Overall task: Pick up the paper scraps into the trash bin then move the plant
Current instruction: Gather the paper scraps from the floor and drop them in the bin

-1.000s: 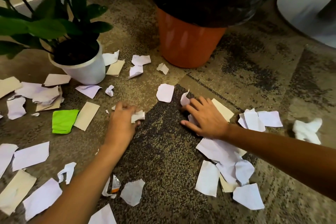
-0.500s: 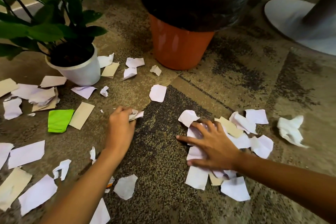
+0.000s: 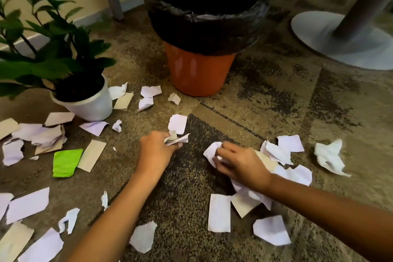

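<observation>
Half a second back the right hand (image 3: 240, 166) lay spread flat on the heap. Now its fingers have curled up and pinch a white scrap (image 3: 210, 152), lifting it off the carpet (image 3: 187, 208). The left hand (image 3: 155, 151) has hardly shifted and keeps its fist closed round a small wad (image 3: 177, 138) of torn pieces, whose ends poke out past the knuckles toward one o'clock.

I'd say the job is barely started. Paper scraps (image 3: 27, 204) lie all round the person. One heap sits under the right hand and out to its three o'clock. Another spread runs from seven to ten o'clock on the left, with a green scrap (image 3: 66, 162) among it. A few more lie at eleven to twelve o'clock, near the foot of the trash bin (image 3: 197, 70).

That bin stands at twelve o'clock, with a black liner folded over its orange wall. Its inside is dark, so I cannot tell whether any paper is in there. The plant (image 3: 53, 53), in its white pot, stands at ten o'clock with scraps just beside the pot's foot. By my reckoning it is not yet moved, and both handfuls have yet to go to the bin.
</observation>
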Motion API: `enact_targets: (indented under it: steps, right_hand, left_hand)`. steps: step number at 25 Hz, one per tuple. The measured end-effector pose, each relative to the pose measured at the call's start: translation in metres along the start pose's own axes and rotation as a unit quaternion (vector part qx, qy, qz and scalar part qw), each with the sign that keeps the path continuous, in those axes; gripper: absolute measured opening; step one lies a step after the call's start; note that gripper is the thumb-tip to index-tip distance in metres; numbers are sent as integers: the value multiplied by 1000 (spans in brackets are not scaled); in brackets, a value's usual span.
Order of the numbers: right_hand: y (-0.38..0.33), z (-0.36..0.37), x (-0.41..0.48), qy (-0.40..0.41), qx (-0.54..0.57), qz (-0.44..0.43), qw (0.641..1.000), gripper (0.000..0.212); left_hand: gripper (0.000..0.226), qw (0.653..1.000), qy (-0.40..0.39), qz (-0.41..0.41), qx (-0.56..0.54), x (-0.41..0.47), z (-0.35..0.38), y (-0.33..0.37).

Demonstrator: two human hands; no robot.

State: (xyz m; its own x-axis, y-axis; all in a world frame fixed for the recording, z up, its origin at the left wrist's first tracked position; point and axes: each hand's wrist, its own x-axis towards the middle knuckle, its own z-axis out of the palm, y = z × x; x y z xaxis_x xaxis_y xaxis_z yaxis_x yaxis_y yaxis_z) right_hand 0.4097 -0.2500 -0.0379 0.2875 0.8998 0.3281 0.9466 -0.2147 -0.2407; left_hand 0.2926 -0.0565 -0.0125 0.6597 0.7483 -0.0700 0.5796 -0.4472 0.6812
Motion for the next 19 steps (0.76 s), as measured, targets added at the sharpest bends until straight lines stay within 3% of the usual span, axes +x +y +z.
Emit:
enact_targets:
  steps: [4,9,11,14,17,19]
  right_hand:
    - [3,-54,75,185,35,18,982,15]
    - [-3,-146,176,436,78,-29,896,18]
    - [-6,-171,215,466,166,38,868,24]
    - [1,-196,271,459,285,177,822,32]
    - [23,-200,315,431,352,299,776,13]
    - [38,-194,330,415,371,375,741,27]
  left_hand:
    - [26,997,62,36,-37,23,-27,45]
    - [10,963,190,147,-124,56,-78,128]
    - [11,948,229,174,-140,74,-98,162]
    - [20,953,221,138,-154,108,-120,204]
    - [32,982,119,94,-109,137,-128,226]
    - [44,993,59,104,-22,152,-126,232]
